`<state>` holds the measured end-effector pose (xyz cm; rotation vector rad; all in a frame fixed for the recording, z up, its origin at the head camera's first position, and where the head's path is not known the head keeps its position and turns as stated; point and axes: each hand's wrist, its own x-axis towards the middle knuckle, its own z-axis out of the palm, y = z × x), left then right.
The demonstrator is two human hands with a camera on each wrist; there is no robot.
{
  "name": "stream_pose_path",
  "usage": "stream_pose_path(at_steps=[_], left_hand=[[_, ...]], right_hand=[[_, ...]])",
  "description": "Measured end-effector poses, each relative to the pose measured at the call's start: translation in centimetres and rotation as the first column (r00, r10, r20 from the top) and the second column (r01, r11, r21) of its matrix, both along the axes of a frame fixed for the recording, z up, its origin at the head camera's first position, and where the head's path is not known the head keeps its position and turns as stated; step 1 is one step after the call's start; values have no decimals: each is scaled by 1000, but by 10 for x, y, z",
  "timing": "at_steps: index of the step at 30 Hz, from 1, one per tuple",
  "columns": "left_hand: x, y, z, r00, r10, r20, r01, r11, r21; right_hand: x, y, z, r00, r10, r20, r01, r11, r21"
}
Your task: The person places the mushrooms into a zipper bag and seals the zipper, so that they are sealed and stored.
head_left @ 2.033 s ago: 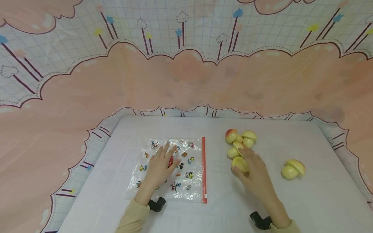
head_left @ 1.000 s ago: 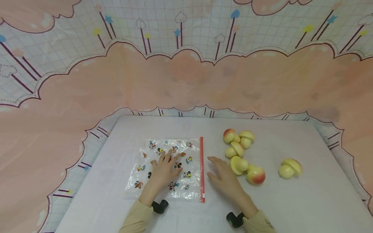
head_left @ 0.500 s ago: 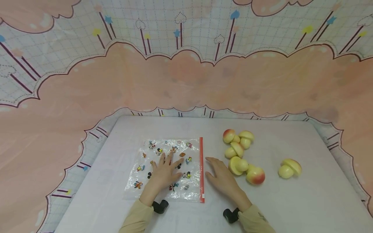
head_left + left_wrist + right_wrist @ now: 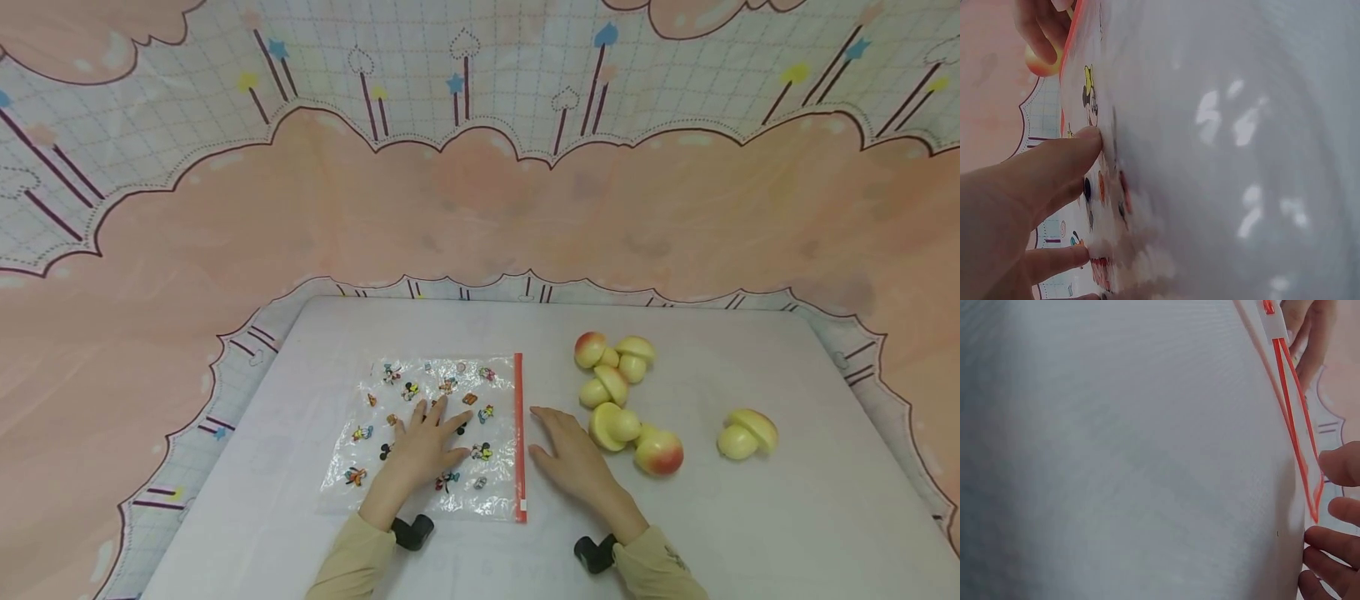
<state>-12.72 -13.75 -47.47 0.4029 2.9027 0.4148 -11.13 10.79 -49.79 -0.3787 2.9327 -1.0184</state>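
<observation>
A clear zip bag printed with cartoon figures lies flat on the table, its red zip edge facing right. My left hand rests on the bag with fingers spread; in the left wrist view the thumb touches the plastic. Just right of the zip edge is my right hand, fingers relaxed and holding nothing. The right wrist view shows the red strips parted below a white slider, near those fingers. Beyond that hand sit several yellow mushrooms with reddish caps, the closest being one mushroom.
A lone mushroom lies farther right, apart from the cluster, whose back pair includes a mushroom with a red cap. A white cloth covers the table. Behind it hangs a patterned curtain.
My right hand has left the mushrooms and moved left to the bag's red edge, uncovering the nearest mushroom. My left hand has stayed on the bag, shifting slightly. Little differs over the last half second.
</observation>
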Motion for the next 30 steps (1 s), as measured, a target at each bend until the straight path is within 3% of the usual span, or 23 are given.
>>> stream_pose_path(at_steps=[30], left_hand=[[-2, -5, -5, 1000, 2, -15, -1, 999, 50]], right_hand=[[-1, 1, -1, 999, 26, -31, -25, 1000, 15]])
